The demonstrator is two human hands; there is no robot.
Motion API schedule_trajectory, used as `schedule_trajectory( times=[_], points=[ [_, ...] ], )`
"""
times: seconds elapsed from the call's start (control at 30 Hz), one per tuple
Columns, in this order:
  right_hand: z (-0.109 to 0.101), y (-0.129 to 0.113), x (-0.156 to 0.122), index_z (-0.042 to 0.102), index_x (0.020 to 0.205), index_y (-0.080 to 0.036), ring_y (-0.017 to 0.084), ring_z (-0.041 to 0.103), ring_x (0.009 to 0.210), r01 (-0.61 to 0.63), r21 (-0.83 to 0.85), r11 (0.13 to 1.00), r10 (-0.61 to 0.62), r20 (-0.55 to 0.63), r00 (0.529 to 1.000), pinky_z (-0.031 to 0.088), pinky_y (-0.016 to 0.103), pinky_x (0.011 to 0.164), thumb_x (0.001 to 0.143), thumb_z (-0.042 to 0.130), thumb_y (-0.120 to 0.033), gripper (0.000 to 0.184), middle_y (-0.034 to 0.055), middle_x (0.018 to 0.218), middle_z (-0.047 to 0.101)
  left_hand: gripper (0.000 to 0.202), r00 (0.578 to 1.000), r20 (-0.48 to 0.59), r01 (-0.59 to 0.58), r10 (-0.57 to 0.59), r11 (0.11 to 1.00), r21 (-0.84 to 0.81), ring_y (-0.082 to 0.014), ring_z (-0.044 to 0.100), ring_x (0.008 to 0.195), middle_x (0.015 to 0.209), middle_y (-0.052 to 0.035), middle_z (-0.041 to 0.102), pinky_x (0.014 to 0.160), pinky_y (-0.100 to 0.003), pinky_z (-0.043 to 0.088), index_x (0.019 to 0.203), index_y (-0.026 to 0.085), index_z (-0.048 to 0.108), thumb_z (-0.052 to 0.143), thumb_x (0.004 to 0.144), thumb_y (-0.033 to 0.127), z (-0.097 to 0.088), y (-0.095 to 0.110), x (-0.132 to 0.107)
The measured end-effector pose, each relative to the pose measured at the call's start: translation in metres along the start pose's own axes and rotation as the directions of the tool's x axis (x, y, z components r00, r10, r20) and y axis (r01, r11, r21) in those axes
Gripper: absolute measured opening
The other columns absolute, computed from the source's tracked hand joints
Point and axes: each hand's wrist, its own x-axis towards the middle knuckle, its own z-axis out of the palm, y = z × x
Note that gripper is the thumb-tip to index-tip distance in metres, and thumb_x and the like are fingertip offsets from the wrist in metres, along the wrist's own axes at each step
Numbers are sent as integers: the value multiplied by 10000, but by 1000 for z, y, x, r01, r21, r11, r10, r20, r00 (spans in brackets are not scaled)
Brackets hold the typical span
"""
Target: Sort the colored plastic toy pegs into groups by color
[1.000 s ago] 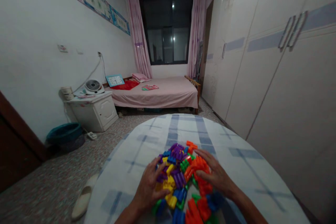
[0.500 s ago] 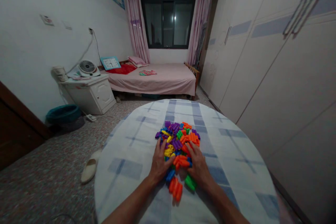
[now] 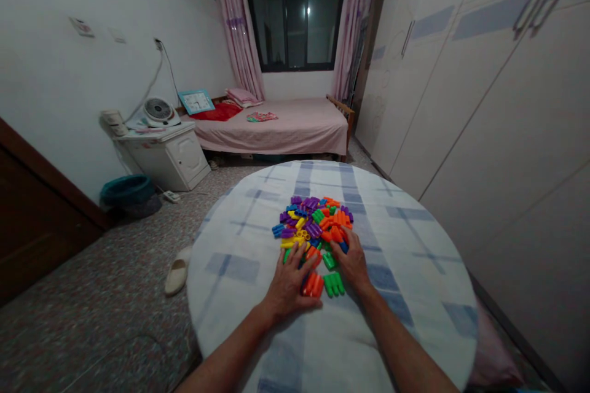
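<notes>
A heap of plastic toy building blocks (image 3: pixel 314 229), each like several short tubes joined side by side, lies on the round table (image 3: pixel 239 307). They are purple, yellow, orange, blue and green. My left hand (image 3: pixel 288 285) rests over the near left edge of the heap with its fingers spread, partly covering an orange block (image 3: pixel 314 285). My right hand (image 3: pixel 354 261) curves against the heap's right side, touching orange pieces, with a blue block (image 3: pixel 343 247) between thumb and fingers; no firm grip shows. A green block (image 3: pixel 334 284) lies apart between my hands.
A blue-and-white checked cloth covers the table. Beyond it stand a bed (image 3: pixel 286 129) and a white cabinet (image 3: pixel 177 156) with a fan (image 3: pixel 159 109). A wardrobe (image 3: pixel 502 153) lines the right side. A bin (image 3: pixel 129 190) and a slipper (image 3: pixel 176 276) are on the floor at left.
My left hand has moved back toward me and turned inward over the near blocks. Near blocks have shifted, and the green one now shows fully. The view has tilted down slightly.
</notes>
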Motion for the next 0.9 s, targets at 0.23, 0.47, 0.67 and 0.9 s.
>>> schedule_trajectory(
  times=[0.23,0.47,0.67,0.9],
  points=[
    [-2,5,-8,560,1100,-148,257,476,1136,72,-93,993,-81,-95,992,371,455,985,774,539,-414,421,147,1191,538,765,972,-222,92,-74,993,74,-348,244,1369,1462,-170,335,1085,-556,184,1339,195,445,653,694,550,8,-6,19],
    [-17,-1,-12,637,1057,-227,241,514,1092,298,-177,938,-298,27,954,369,448,952,849,502,-343,273,80,1115,621,501,946,-320,0,48,989,150,-267,283,1363,1420,-124,418,1117,-506,191,1342,180,434,461,876,362,4,-3,12],
    [-8,-26,-23,632,1085,-251,229,541,1074,588,-39,808,-544,333,770,382,415,945,872,515,-322,252,61,1065,660,382,941,-316,-71,119,985,157,-228,490,1187,1188,-90,619,1091,-476,270,1226,196,540,483,874,333,4,0,11],
    [-14,-19,-23,635,958,-217,237,528,1090,406,17,914,-399,227,888,387,432,954,871,488,-306,193,85,1102,622,230,942,-335,23,11,995,96,-203,570,982,999,-85,653,935,-416,433,981,191,630,444,886,289,5,2,13]
  ],
)
